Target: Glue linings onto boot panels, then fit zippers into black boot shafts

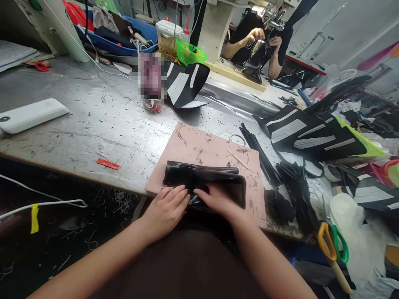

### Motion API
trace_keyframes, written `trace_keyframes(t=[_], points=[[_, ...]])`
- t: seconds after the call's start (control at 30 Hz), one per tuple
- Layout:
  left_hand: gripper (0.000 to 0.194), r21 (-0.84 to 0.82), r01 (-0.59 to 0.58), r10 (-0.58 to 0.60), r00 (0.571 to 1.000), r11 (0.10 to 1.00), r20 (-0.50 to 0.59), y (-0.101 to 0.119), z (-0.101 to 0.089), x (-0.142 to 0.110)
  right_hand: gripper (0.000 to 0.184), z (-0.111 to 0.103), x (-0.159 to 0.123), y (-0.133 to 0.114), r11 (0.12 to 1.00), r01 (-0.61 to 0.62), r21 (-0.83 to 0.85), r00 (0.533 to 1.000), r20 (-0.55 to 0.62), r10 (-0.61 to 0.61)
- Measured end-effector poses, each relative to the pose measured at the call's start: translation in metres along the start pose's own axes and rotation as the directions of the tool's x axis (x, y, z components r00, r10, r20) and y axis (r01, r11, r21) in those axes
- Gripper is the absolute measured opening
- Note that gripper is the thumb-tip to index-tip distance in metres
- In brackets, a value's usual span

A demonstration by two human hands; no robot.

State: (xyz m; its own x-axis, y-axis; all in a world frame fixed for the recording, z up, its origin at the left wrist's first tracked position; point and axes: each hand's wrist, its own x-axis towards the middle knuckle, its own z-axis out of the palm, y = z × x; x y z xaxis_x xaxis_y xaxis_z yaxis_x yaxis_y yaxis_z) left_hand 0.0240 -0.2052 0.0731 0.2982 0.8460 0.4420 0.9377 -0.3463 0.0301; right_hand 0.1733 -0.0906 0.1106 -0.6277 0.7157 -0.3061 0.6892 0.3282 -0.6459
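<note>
A folded black leather piece (202, 170), shiny like part of a bag, lies on a pinkish cutting board (199, 143) at the table's front edge. My left hand (166, 207) is closed on its near left edge, fingers together on top and the thumb hidden. From the right, my right hand (218, 199) grips the same piece. Its thumb points left along the near edge, and the other fingers disappear into the fold. A thin white and yellow stick (239, 160), perhaps a pen, rests on the board behind the leather.
Black strips (260, 155) lie right of the board, near scissors (332, 243) with orange and green handles. A white device (34, 115) and a red strip (107, 163) are on the left. Behind stand a green basket (190, 53) and a co-worker's hands (255, 35) at a sewing machine.
</note>
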Motion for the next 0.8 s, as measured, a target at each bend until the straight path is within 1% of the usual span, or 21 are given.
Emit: trace_keyframes(t=[0.07, 0.13, 0.23, 0.33, 0.4, 0.53, 0.67, 0.73, 0.8], points=[[0.022, 0.007, 0.041, -0.041, 0.999, 0.999, -0.009, 0.0, -0.003, 0.003, 0.021, 0.001, -0.001, -0.003, 0.991, 0.042, -0.124, 0.999, 0.034, -0.038], [0.02, 0.011, 0.082, -0.082, 0.997, 0.997, 0.008, -0.001, -0.006, 0.006, 0.021, 0.001, -0.001, -0.006, 0.975, 0.071, -0.209, 0.997, 0.041, -0.064], [0.016, -0.031, 0.178, -0.175, 0.982, 0.983, 0.076, -0.003, -0.007, 0.012, 0.018, 0.002, 0.0, -0.01, 0.963, 0.082, -0.255, 0.996, 0.042, -0.074], [0.014, -0.137, 0.326, -0.3, 0.937, 0.935, 0.181, -0.005, -0.007, 0.019, 0.016, 0.003, 0.002, -0.011, 0.972, 0.069, -0.226, 0.997, 0.056, -0.058], [0.014, -0.184, 0.405, -0.354, 0.899, 0.896, 0.258, -0.006, -0.006, 0.023, 0.016, 0.002, 0.004, -0.011, 0.977, 0.06, -0.203, 0.997, 0.064, -0.048], [0.01, -0.238, 0.485, -0.387, 0.848, 0.842, 0.361, -0.007, -0.008, 0.03, 0.014, 0.0, 0.005, -0.013, 0.979, 0.025, -0.2, 0.996, 0.083, -0.009], [0.01, -0.272, 0.541, -0.405, 0.81, 0.796, 0.425, -0.009, -0.009, 0.032, 0.009, 0.002, 0.004, -0.012, 0.976, 0.029, -0.214, 0.995, 0.1, -0.007], [0.011, -0.285, 0.549, -0.406, 0.805, 0.786, 0.433, -0.009, -0.009, 0.032, 0.012, 0.005, 0.002, -0.009, 0.983, 0.057, -0.176, 0.997, 0.069, -0.045], [0.011, -0.309, 0.543, -0.394, 0.812, 0.781, 0.431, -0.01, -0.009, 0.032, 0.018, 0.008, 0.001, -0.004, 0.988, 0.097, -0.118, 0.995, 0.032, -0.094]])
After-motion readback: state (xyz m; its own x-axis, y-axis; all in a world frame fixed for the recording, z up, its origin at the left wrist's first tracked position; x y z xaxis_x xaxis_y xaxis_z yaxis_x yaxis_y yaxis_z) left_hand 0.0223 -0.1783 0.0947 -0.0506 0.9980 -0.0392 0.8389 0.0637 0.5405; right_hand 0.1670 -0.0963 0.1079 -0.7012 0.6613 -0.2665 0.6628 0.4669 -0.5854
